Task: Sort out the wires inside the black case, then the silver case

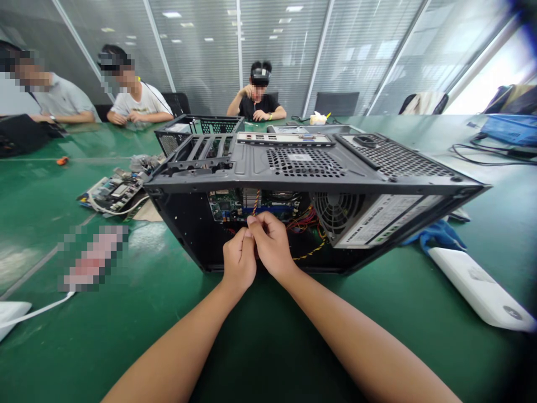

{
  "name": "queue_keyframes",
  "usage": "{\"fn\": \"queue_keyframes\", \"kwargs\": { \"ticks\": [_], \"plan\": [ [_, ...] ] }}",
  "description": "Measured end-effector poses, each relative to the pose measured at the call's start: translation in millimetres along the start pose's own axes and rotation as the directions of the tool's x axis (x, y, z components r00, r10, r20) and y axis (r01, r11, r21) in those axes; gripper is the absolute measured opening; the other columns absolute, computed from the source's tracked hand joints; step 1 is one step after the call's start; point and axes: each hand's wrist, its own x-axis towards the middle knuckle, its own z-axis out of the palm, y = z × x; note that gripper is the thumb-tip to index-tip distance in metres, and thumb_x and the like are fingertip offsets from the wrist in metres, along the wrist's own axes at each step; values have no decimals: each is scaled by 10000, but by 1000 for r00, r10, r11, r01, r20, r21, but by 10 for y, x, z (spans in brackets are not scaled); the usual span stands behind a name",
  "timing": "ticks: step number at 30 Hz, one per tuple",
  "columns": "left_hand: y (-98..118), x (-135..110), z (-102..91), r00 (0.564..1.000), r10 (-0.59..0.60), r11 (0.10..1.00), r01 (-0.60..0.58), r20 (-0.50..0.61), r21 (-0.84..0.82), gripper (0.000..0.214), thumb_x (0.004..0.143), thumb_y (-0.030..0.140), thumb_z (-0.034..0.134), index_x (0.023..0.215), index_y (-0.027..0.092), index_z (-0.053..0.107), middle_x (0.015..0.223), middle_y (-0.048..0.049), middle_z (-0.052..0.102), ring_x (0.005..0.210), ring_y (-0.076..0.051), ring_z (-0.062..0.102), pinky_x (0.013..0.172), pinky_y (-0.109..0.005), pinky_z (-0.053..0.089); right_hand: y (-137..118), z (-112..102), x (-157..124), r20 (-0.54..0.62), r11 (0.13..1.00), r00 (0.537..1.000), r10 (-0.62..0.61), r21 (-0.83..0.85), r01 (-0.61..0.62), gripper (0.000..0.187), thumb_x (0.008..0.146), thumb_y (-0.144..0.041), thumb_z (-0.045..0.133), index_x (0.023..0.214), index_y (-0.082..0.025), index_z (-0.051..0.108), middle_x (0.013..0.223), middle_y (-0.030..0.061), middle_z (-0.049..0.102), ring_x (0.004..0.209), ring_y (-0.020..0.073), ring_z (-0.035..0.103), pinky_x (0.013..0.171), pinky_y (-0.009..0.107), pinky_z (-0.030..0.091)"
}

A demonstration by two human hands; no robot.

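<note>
A black computer case [184,229] stands in front of me with its side open toward me. Inside it are a motherboard [225,206], a bundle of coloured wires [305,219] and a power supply [364,226] with a fan grille. A twisted orange and black cable [256,202] runs down from the board area to my fingertips. My left hand [240,254] is closed, its thumb and fingers pinched together. Pressed against it, my right hand [272,243] is closed in a pinch on the same cable. The cable's end is hidden by my fingers.
On the left lie a loose circuit board [119,189], a blurred-out phone [96,258] with a white cable, and an orange item [62,160]. A white device [478,285] and blue cloth [440,236] lie on the right. Several people sit across the green table [138,319].
</note>
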Motion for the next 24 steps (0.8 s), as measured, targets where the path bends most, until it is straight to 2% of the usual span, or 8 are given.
{"fn": "queue_keyframes", "kwargs": {
  "ticks": [4,10,13,17,24],
  "plan": [
    [-3,4,-1,1000,5,1000,-5,2,-16,357,969,335,426,649,192,499,574,25,471,549,-121,414,550,-255,319,0,-2,-3,-5,1000,1000,-6,-12,6,316,874,-397,566,637,-224,449,594,-44,441,580,121,405,573,284,359],
    [2,29,-26,997,72,995,-73,8,63,363,955,276,440,604,199,388,532,48,379,508,-98,357,517,-248,281,-16,-11,11,-7,1000,1000,-12,-10,12,356,877,-377,561,588,-228,417,563,-43,438,561,120,393,563,291,338],
    [-3,37,-35,996,88,990,-86,-12,107,293,949,271,462,667,193,473,579,44,446,542,-100,408,547,-240,322,-22,-11,11,-11,1000,1000,-11,-7,10,349,876,-374,563,592,-228,421,569,-40,451,565,121,396,565,292,337],
    [-13,27,-31,990,109,989,-100,-87,107,120,926,271,519,844,191,555,725,16,579,636,-118,520,621,-239,405,-27,-7,8,-12,1000,1000,-5,0,5,347,874,-365,563,596,-227,408,574,-44,437,573,121,396,575,290,342],
    [-28,-4,-43,982,143,984,-127,-125,128,143,925,273,531,810,190,550,703,17,577,611,-113,516,609,-240,402,-48,-7,4,-4,999,999,-38,-9,38,357,872,-333,561,582,-223,384,562,-57,368,562,110,356,553,281,316]
  ]
}}
